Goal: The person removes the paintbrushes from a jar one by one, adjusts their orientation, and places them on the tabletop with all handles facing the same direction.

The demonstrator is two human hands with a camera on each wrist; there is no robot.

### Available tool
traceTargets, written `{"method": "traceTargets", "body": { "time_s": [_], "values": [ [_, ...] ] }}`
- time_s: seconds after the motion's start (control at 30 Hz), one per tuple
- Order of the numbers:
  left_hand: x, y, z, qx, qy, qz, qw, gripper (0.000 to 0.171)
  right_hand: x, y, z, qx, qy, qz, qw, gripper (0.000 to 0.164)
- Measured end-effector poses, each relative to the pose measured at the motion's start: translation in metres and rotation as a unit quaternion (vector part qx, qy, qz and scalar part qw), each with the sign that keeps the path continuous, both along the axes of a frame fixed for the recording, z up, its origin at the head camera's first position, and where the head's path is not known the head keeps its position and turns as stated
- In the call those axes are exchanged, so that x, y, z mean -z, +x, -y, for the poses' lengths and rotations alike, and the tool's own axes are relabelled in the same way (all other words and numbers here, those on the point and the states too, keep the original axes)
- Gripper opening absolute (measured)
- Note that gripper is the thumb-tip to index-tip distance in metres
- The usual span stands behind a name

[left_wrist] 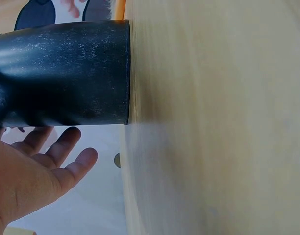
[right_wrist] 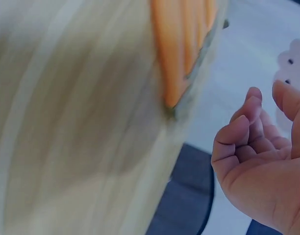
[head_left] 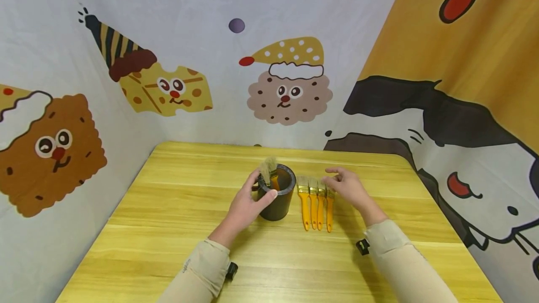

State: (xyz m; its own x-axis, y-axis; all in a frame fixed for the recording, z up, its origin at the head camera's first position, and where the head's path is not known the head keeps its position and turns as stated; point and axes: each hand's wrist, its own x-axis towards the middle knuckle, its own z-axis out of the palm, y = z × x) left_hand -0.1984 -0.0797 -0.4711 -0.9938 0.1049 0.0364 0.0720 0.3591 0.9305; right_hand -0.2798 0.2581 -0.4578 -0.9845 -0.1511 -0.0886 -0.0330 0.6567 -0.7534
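A dark, cylindrical cup (head_left: 275,207) stands upright on the table, with my left hand (head_left: 246,205) at its left side. The left thumb lies over the front near the rim, and the fingers go round behind; the left wrist view shows some fingertips apart from the wall. Paintbrushes (head_left: 274,179) stand in the cup, bristles up, with a bit of orange handle visible. To the right, several orange-handled paintbrushes (head_left: 320,205) lie side by side, bristles away from me. Over the bristle end of the rightmost one, my right hand (head_left: 347,188) hovers, fingers loosely bent and holding nothing.
The wooden table (head_left: 177,228) reaches back to a cloth backdrop (head_left: 210,8) printed with cartoon figures. Small black devices (head_left: 231,271) sit at both wrists. Bare table surface shows left of the cup and in front of the brushes.
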Motion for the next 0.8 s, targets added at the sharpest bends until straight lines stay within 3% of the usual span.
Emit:
{"method": "traceTargets", "body": {
  "time_s": [0.47,0.8],
  "values": [
    [-0.001,0.0,-0.001,-0.002,-0.003,0.002,1.0,0.091,-0.019,0.014,0.043,-0.088,-0.013,-0.016,0.996,0.051],
    [0.0,-0.001,0.0,0.003,0.004,0.001,1.0,0.087,-0.022,0.019,0.064,-0.12,-0.002,-0.026,0.992,0.053]
  ]
}}
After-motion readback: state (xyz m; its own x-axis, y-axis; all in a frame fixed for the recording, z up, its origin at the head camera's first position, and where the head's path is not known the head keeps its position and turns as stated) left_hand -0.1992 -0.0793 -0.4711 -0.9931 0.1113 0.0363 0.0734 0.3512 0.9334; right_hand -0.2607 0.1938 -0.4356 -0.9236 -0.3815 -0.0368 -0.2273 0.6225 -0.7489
